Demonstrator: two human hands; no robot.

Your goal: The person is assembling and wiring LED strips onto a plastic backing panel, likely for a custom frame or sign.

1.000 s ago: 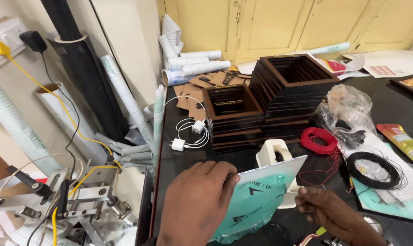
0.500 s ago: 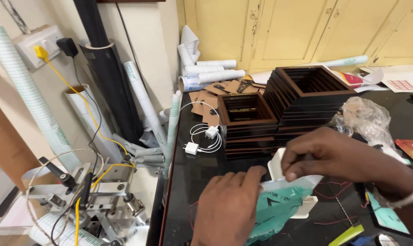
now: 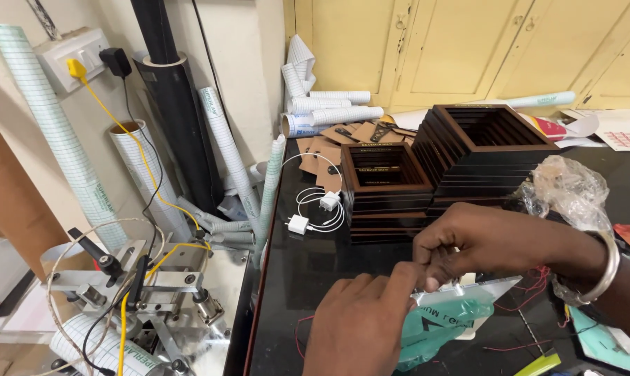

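Observation:
My left hand (image 3: 360, 324) and my right hand (image 3: 489, 244) meet over a clear sheet with a green film (image 3: 447, 317) on the black glossy table (image 3: 294, 278). Both hands pinch the sheet's upper left edge, fingertips touching near the middle of the frame. A metal bangle (image 3: 600, 271) sits on my right wrist. A white object under the sheet is mostly hidden.
Stacks of dark wooden square frames (image 3: 426, 174) stand behind the hands. White chargers with cables (image 3: 315, 209), a crumpled plastic bag (image 3: 572, 191), thin red wires (image 3: 530, 289), paper rolls (image 3: 329, 111) and a metal tool assembly (image 3: 141, 292) at left surround the spot. Yellow cabinets back the table.
The view shifted left and down. My right hand came across from the right onto the sheet's edge, joining the left hand; both now pinch it close together.

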